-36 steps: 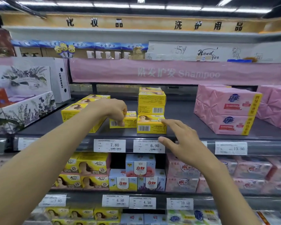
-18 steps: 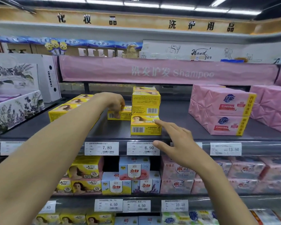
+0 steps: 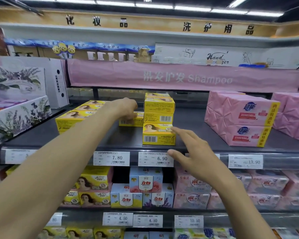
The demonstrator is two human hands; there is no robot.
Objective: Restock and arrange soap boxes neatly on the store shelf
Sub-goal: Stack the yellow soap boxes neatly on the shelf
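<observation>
On the dark shelf [image 3: 193,135] my left hand [image 3: 126,107] grips a single yellow soap box [image 3: 135,120] lying well back from the front edge. Right of it stands a stack of yellow soap boxes [image 3: 159,114], three high, with a front yellow soap box [image 3: 158,134] at the bottom. My right hand [image 3: 193,152] hovers open with fingers spread, the fingertips at the front box's right top corner, touching or nearly so. A row of yellow soap boxes [image 3: 76,116] runs back along the left.
Pink wrapped packs [image 3: 240,118] are stacked at the right of the same shelf, a floral cardboard display box [image 3: 16,114] at the left. Price tags [image 3: 111,158] line the shelf edge. Lower shelves hold yellow, blue and pink soap packs [image 3: 145,187].
My left hand has slid the single yellow box a little further back beside the stack. My right hand stays near the front box's right corner. The view has shifted slightly.
</observation>
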